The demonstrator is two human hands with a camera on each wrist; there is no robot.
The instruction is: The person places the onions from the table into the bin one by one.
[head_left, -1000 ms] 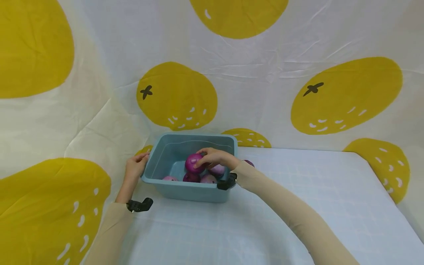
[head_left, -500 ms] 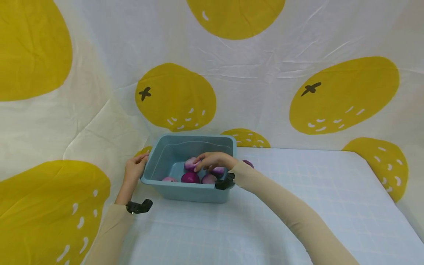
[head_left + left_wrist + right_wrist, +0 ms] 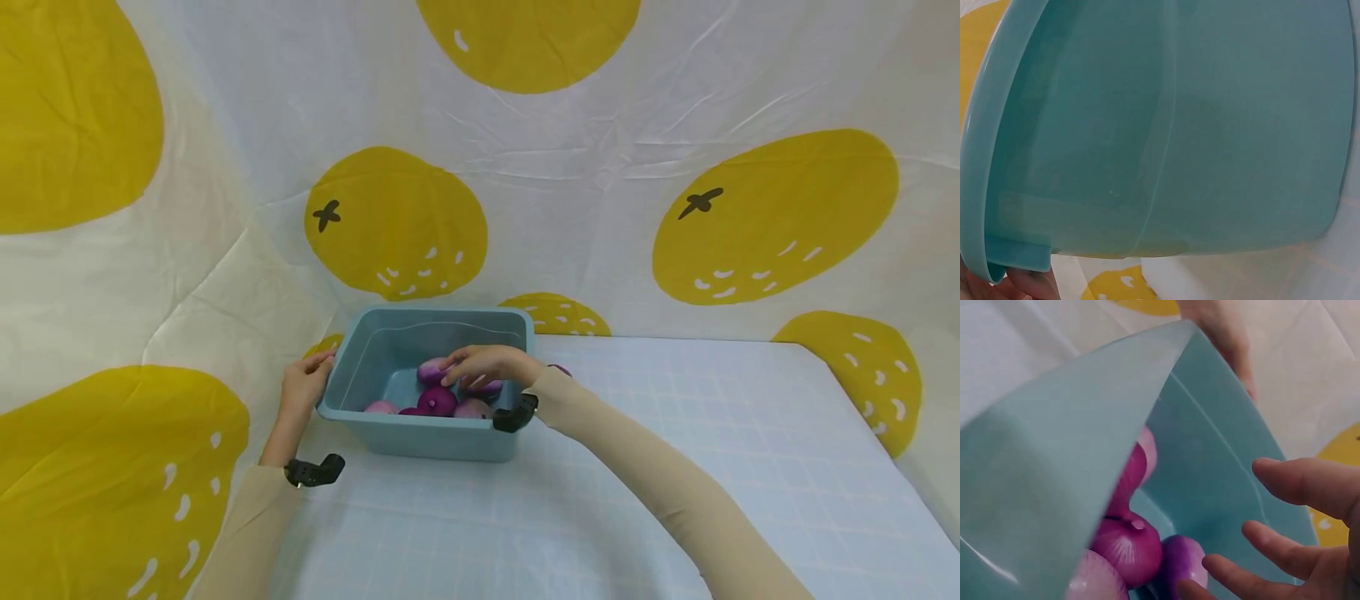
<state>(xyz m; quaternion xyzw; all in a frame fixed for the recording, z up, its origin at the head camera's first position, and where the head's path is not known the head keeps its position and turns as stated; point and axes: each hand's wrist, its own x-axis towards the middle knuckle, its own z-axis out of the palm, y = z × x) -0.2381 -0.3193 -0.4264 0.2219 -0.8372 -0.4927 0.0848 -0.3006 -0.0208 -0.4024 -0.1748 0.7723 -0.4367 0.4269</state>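
Note:
A blue-green plastic bin [image 3: 442,437] holds several purple and pink onions. My left hand [image 3: 306,385] grips the bin's left rim; in the left wrist view its fingers [image 3: 1032,284] curl under the rim. Over the right part of the bin is my right hand [image 3: 487,364], which holds nothing. Its fingers [image 3: 1279,550] are spread apart in the right wrist view. Just beyond them lie a purple-and-white onion [image 3: 1182,565] and a dark purple onion [image 3: 1129,550] with a short stem. A pale onion [image 3: 472,408] sits by the front wall, partly hidden.
Beyond the right sleeve, outside the bin, part of a dark purple round thing [image 3: 561,369] shows. A pale checked cloth [image 3: 637,417] covers the table. White fabric with large yellow fruit prints [image 3: 397,221] rises behind and at the left.
A second ago my right hand held a bright purple onion inside the bin; it has let go and the onions have shifted. The left hand keeps its place on the rim.

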